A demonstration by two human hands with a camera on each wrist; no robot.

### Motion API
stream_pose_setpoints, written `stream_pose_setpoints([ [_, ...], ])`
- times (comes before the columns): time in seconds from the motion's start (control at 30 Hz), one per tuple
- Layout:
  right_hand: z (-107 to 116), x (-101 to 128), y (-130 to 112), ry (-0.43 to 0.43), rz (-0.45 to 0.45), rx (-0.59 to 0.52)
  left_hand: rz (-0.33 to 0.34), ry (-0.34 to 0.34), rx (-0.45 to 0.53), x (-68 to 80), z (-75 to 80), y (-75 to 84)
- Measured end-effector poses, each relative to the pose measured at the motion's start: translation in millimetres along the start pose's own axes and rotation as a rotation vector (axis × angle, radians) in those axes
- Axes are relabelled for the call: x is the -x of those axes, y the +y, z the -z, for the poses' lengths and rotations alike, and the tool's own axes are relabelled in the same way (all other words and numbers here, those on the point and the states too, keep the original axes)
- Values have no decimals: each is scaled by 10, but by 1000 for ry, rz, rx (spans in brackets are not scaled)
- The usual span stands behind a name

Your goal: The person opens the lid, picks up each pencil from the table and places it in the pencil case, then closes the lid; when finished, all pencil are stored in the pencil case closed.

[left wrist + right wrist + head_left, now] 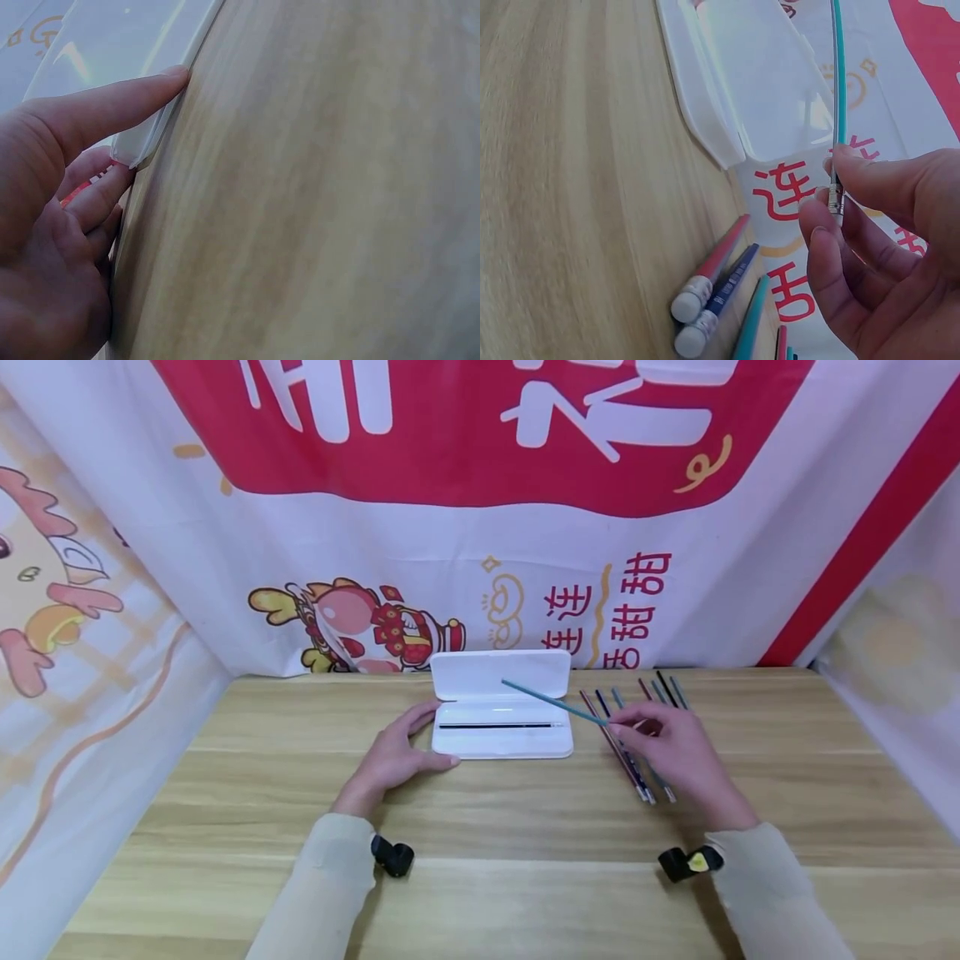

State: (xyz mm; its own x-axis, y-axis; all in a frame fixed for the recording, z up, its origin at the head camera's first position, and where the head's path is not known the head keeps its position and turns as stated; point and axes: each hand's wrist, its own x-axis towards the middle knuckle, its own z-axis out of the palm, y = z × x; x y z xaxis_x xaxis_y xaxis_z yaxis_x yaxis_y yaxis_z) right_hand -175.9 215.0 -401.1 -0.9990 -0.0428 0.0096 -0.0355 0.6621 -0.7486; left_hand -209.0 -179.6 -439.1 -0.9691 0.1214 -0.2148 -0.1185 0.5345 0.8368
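A white pencil case (502, 747) lies with its lid (480, 672) raised at the back, and a black pencil (495, 726) lies lengthwise inside it. My left hand (392, 757) holds the case's left end, thumb at the front edge and fingers behind the corner. Between thumb and fingertips, my right hand (675, 745) pinches a teal pencil (547, 698) near its eraser end. This pencil is tilted in the air, its far end over the case. In the right wrist view the metal band and eraser (836, 202) show just below the thumb.
Several loose pencils lie right of the case, among them a dark red pencil (615, 747) and a navy pencil (727, 292). More pencils (663, 689) lie partly behind the right hand. A printed cloth (420, 527) hangs behind the wooden table (510, 902).
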Motion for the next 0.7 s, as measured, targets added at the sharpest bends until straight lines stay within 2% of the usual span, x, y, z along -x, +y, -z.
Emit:
stream_pose_setpoints([
  [0.17, -68, -79, 4, 10, 42, 37, -2, -3, -4, -17, 3, 8],
  [0.4, -89, -159, -34, 10, 29, 71, 4, -4, -1, -26, 0, 7],
  [0.7, -211, -338, -105, 19, 139, 94, 5, 2, -3, -6, 7, -3],
])
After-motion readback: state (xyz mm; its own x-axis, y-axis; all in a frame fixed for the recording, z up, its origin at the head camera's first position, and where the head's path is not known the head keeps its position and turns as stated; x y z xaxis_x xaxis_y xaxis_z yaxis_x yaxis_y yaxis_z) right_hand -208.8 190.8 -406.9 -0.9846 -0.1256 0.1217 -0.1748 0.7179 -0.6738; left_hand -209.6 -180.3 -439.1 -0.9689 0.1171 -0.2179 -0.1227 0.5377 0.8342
